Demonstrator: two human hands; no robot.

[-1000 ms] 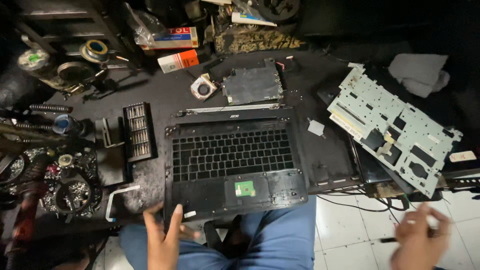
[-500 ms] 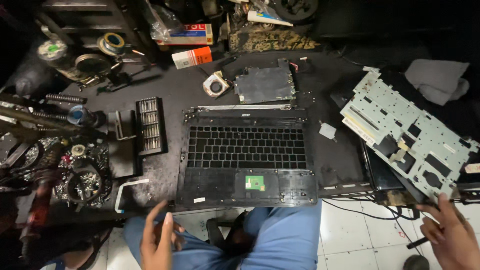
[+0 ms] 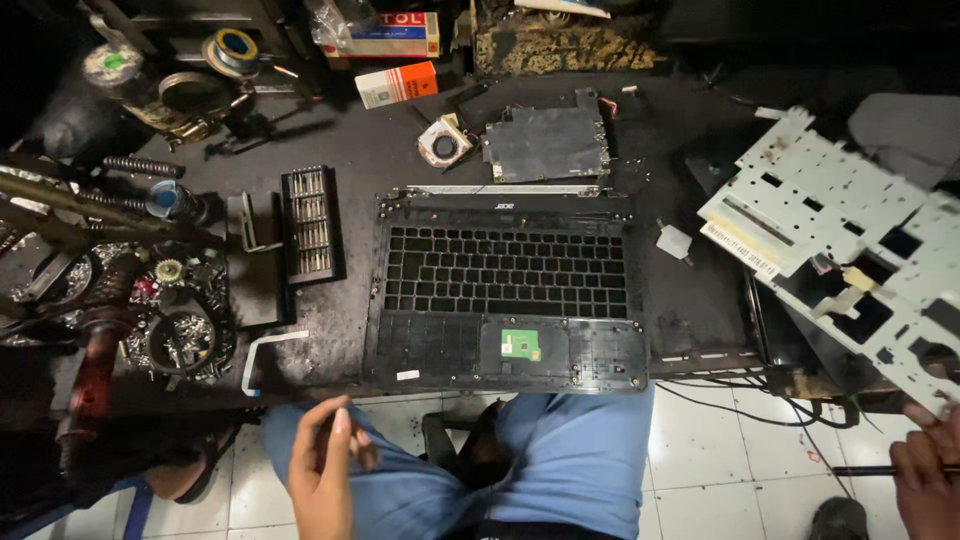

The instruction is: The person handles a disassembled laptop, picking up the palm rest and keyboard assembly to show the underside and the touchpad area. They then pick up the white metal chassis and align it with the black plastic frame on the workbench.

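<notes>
While the person sits at the tabletop edge, notes run from the lap outward.

Left hand: left hand, bottom centre-left of frame, over the blue trouser leg; fingers loosely curled, thumb up, nothing in it, touching no part on the tabletop.

Right hand: right hand, bottom right corner, partly cut by the frame edge; fingers closed round a thin dark rod-like tool that sticks out to the left above the white floor tiles. Just above it hangs the lower edge of the metal plate; contact cannot be told.

Laptop shell: black laptop base, centre of frame, lying flat on the dark tabletop, its near edge at the tabletop's rim above the knees. Empty keyboard grid in its upper half; small green circuit board in the palm-rest area.

Metal plate: pale perforated metal frame, right of frame, tilted, well apart from the shell.

Left side: black screwdriver bit set just left of the shell; white bent strip near the tabletop rim; pile of small metal parts at far left.

Far side: small round fan and flat grey board just beyond the shell; orange-and-white box farther up; solder spool at upper left.
</notes>
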